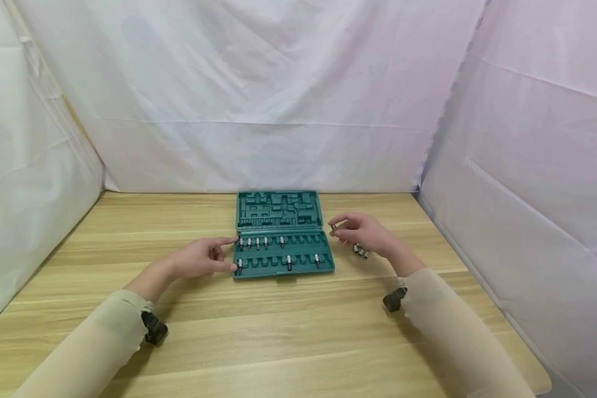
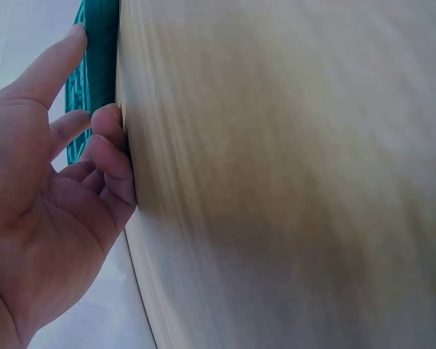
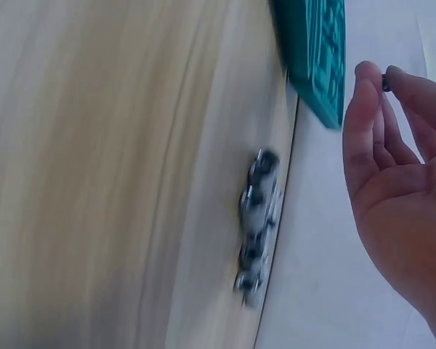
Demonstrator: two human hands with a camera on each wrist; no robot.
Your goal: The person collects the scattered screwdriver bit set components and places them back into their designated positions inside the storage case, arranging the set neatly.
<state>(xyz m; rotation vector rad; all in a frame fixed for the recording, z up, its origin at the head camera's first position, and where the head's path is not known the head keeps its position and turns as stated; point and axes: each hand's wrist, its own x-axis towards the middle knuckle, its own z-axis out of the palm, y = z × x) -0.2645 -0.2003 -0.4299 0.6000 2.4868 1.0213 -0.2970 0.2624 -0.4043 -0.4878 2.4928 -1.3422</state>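
Note:
A green plastic socket case [image 1: 305,270] lies unfolded on the table, its lid laid back behind the tray. Several silver bit sockets with dark tips, among them one bit socket [image 1: 289,262] in the front row, sit in its slots. My left hand [image 1: 199,258] is at the case's left side, index finger and thumb extended and touching its edge, the other fingers bent. To the right of the case, my right hand [image 1: 362,232] pinches a small bit socket [image 1: 333,228] between thumb and fingertips, raised above the table. In the right wrist view only its dark end [image 3: 386,83] shows.
On the wooden table [image 1: 278,337], several loose bit sockets [image 3: 253,225] lie in a row right of the case, below my right hand. White cloth [image 1: 268,110] hangs behind the table and along both sides.

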